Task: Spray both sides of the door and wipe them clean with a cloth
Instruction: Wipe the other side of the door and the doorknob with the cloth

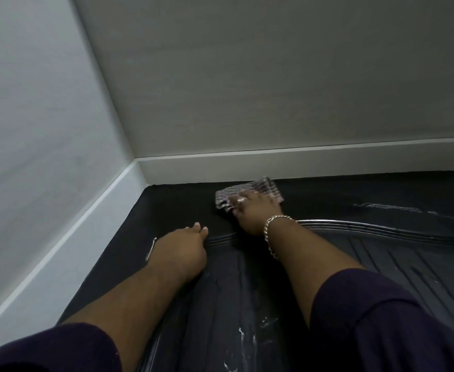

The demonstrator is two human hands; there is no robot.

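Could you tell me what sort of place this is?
Probably an indoor doorway: a black panelled door with spray streaks, a grey wall with white trim, and the right hand pressing a checked cloth.

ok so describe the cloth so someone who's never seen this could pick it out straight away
Find the black door, then follow its far edge along the white trim. The cloth lies there, under the right hand with the gold bracelet. It is the only checked, pale thing on the dark panel.
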